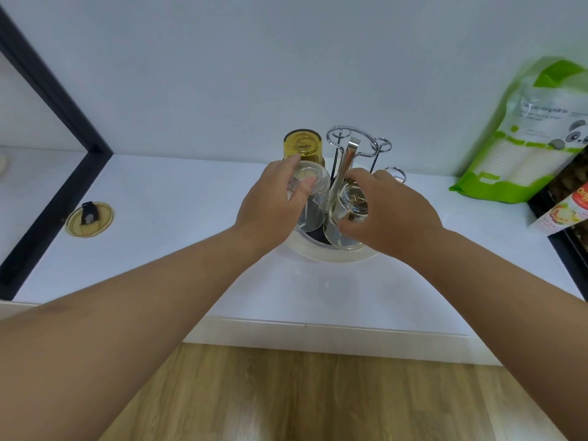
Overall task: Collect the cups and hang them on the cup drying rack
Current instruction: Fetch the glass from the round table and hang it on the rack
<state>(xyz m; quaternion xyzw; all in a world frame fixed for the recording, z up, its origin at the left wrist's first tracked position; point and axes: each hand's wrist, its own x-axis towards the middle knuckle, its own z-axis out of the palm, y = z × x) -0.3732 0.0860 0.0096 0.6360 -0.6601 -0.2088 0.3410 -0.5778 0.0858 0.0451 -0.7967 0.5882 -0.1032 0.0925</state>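
Note:
A chrome cup drying rack (348, 144) with ringed prongs stands on a round white base (334, 253) at the back of the white counter. An amber cup (303, 147) hangs upside down on its rear left prong. My left hand (270, 205) grips a clear glass cup (313, 198), inverted over the rack's left side. My right hand (386, 211) holds a second clear glass cup (345, 218), inverted over the front right. The prongs under both clear cups are hidden.
A yellow lid with a black tab (89, 219) lies on the counter (178, 249) at the left, near a black frame (57, 148). A green and white bag (525, 132) and a food packet (563, 208) stand at the right. Wooden floor shows below the counter edge.

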